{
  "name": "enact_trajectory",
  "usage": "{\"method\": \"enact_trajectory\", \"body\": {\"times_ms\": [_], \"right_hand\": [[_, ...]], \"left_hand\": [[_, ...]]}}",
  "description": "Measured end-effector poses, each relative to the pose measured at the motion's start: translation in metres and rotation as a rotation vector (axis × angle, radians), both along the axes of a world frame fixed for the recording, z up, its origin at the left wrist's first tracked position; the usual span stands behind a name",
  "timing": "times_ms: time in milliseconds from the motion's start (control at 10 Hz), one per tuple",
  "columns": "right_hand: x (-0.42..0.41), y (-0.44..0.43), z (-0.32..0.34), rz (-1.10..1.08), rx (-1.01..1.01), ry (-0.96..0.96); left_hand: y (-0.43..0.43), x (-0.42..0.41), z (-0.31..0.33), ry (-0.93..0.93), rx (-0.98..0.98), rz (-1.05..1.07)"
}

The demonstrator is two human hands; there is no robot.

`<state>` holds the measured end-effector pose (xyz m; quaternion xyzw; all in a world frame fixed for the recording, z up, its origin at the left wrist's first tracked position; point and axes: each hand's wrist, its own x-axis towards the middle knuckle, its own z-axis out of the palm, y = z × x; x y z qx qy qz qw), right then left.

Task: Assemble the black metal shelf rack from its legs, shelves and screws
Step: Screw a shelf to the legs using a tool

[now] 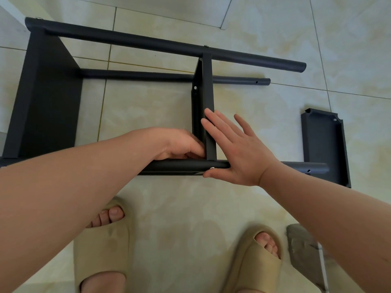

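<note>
Right hand (237,151) is flat and wide open. The straight fingers press on the right face of the narrow black metal shelf (206,98), which stands on edge. The thumb lies along the black round metal leg (179,166) just under it. Left hand (179,144) is curled into the corner on the other side of that shelf, right where it meets the leg. The fingertips are tucked out of sight, so I honestly can't tell if it's pinching a nut, the shelf lip or nothing.

A small silver screw head (212,168) sits in the leg right at the right thumb tip. My read is that I'm on the middle-shelf-to-near-leg joint, squaring it up while the screw gets seated.

Further out, beyond the fingertips, the shelf runs up to two more black tube legs (169,45). Far off to the left of the left hand, the wide black metal end shelf (46,98) is already joined to the legs. Past my right wrist, a loose black metal shelf tray (323,144) lies on the beige tiled floor (254,98) at the free end of the near leg. There's an empty screw hole (309,171) right there too.

For the next move I reckon the shelf has to stay square and the holes lined up while that screw gets snugged. Then the loose tray goes on the leg ends.
</note>
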<state>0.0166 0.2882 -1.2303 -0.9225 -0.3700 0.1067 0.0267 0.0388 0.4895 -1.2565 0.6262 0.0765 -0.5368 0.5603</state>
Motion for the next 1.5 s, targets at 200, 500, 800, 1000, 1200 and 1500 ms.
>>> {"method": "enact_trajectory", "body": {"times_ms": [200, 500, 800, 1000, 1200, 1500], "right_hand": [[0.0001, -0.0003, -0.0011, 0.001, 0.005, -0.007], [0.0002, -0.0003, -0.0008, 0.002, 0.009, -0.009], [0.0004, -0.0002, 0.0002, 0.006, -0.018, -0.001], [0.0005, 0.0003, -0.0001, 0.005, -0.017, 0.003], [0.0005, 0.0005, 0.0002, 0.004, -0.014, 0.003], [0.0002, 0.0007, 0.0006, 0.003, -0.007, 0.003]], "left_hand": [[-0.0007, 0.0013, -0.0009, -0.014, -0.021, 0.028], [0.0001, 0.0006, -0.0031, 0.025, -0.057, 0.047], [0.0007, 0.0017, -0.0033, 0.112, -0.053, -0.032], [0.0015, 0.0028, -0.0073, 0.065, -0.075, 0.010], [0.0006, 0.0039, -0.0091, 0.002, -0.128, 0.002], [0.0008, 0.0008, -0.0100, -0.065, -0.154, 0.023]]}}
